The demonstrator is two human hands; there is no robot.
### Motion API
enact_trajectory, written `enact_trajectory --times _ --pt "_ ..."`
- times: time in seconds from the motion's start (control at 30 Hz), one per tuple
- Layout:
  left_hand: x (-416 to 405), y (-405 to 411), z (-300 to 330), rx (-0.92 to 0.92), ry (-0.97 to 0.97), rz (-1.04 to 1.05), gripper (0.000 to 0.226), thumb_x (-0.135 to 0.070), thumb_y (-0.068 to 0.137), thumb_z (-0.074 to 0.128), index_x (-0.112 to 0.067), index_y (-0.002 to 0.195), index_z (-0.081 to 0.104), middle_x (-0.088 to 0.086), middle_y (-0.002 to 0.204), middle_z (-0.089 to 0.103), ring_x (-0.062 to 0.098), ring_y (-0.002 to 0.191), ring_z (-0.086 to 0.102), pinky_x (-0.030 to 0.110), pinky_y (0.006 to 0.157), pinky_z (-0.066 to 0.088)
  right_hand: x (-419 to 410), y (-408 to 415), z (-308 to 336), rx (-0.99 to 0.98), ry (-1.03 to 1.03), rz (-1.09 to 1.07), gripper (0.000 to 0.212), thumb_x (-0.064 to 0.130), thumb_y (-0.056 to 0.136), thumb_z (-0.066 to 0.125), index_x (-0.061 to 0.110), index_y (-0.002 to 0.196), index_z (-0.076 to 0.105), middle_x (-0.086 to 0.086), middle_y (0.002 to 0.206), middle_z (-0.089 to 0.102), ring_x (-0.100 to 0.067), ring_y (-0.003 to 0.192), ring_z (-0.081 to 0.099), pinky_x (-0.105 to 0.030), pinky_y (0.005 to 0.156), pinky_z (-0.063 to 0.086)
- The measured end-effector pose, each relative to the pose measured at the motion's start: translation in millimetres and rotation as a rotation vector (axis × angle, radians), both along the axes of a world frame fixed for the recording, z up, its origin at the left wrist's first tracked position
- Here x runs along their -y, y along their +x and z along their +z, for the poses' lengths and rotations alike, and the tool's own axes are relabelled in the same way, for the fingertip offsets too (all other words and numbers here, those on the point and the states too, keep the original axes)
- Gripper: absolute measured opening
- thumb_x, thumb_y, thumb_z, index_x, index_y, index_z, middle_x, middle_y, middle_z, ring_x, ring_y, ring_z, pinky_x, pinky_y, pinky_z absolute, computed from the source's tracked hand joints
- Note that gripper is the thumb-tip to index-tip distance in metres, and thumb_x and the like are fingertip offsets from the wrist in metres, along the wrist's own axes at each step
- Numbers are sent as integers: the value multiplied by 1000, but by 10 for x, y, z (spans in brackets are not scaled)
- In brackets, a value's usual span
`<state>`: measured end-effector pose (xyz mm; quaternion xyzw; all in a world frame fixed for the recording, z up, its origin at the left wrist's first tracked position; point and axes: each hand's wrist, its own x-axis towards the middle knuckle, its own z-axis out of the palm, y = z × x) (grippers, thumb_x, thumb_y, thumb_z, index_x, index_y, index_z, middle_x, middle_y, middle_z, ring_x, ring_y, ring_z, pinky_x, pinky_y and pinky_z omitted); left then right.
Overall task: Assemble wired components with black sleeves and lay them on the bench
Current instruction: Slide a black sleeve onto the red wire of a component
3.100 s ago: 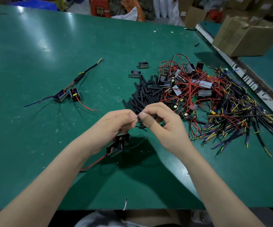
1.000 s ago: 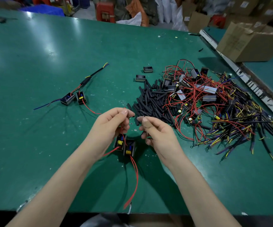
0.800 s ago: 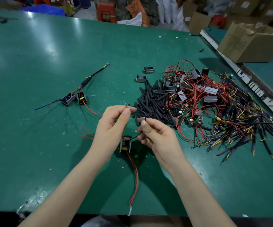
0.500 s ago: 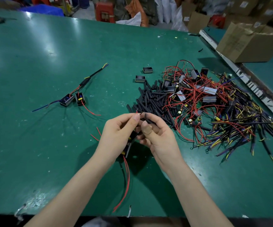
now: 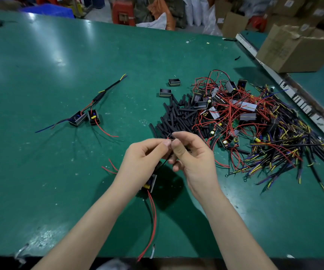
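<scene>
My left hand [image 5: 141,162] and my right hand [image 5: 192,158] meet fingertip to fingertip above the green bench [image 5: 40,182]. Both pinch thin wire ends where a short black sleeve [image 5: 170,136] sits between thumbs and forefingers. Below my left hand hangs a small black component [image 5: 151,183] with a yellow part. Its red wires [image 5: 153,221] trail toward the front edge. A finished assembly [image 5: 87,115] with a black sleeve lies at the left.
A pile of black sleeves [image 5: 178,117] lies just beyond my hands. A tangle of red-wired components [image 5: 227,112] and yellow-black wires [image 5: 285,145] spreads to the right. Two small black boxes [image 5: 169,87] sit apart. A cardboard box [image 5: 301,47] stands at far right.
My hands drew together from a small gap and now pinch the wire ends and sleeve close. The hanging component swung under my left hand, its red wires now trailing down.
</scene>
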<state>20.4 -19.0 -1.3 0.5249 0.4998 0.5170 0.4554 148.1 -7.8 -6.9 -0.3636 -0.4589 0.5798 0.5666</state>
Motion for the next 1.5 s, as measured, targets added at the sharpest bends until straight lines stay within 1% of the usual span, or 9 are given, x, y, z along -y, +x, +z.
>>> enact_trajectory --times 0.23,0.4,0.53,0.67,0.8,0.93,1.1,1.37,1.5 --pt "25 33 71 193 -76 -99 23 -15 94 54 -16 82 73 -3 68 69 6 62 60 13 62 47 -28 66 37 271 83 -191 9 34 81 65 27 82 71 -8 82 65 -6 60 56 -16 55 42" --pt "-4 29 51 -47 7 21 22 -24 94 57 -34 80 71 -8 66 64 -1 63 49 14 62 40 -48 102 131 594 56 -268 17 28 90 64 25 74 66 2 71 64 -14 69 61 -25 66 47" --pt "4 4 24 -227 65 36 19 -30 93 58 -42 83 69 -12 67 65 6 59 51 22 61 41 -105 233 272 426 -390 41 21 25 91 61 21 70 66 13 51 49 -7 54 53 -22 55 32" --pt "1 -4 8 -262 102 11 12 -35 88 62 -41 80 69 -20 74 67 -4 66 56 14 64 43 -103 275 281 385 -477 132 18 28 91 59 21 76 67 11 56 45 -8 54 53 -24 52 29" --pt "-33 -34 -20 -245 106 31 12 -35 84 66 -40 73 67 -16 62 59 -1 56 45 15 57 37 -73 230 275 458 -290 55 26 27 90 62 27 66 71 16 61 60 -5 59 56 -19 57 38" --pt "-70 -61 10 -94 -16 73 14 -33 86 65 -28 73 70 -7 66 56 5 61 44 16 58 38 -25 182 169 534 208 -197 6 16 90 65 20 94 67 2 87 65 1 75 59 -10 67 43" --pt "-74 -85 88 34 -161 8 19 -28 87 64 -12 84 72 -16 47 44 -1 46 37 12 46 31 -34 233 -35 880 842 -434 14 2 85 69 3 98 74 -11 96 59 -25 85 58 -36 75 48" --pt "-70 -132 148 169 -297 -138 19 -30 82 64 -13 80 71 -14 46 35 2 43 26 13 42 23 -150 258 -39 974 896 -398 12 10 89 66 4 95 75 -8 89 64 -25 85 55 -34 75 45" --pt "-62 -169 119 -162 -130 -64 14 -29 83 69 -17 77 71 -10 56 57 0 53 44 14 56 37 -79 241 -15 1244 785 -268 14 18 88 63 8 83 71 -3 82 63 -28 81 58 -40 67 45"
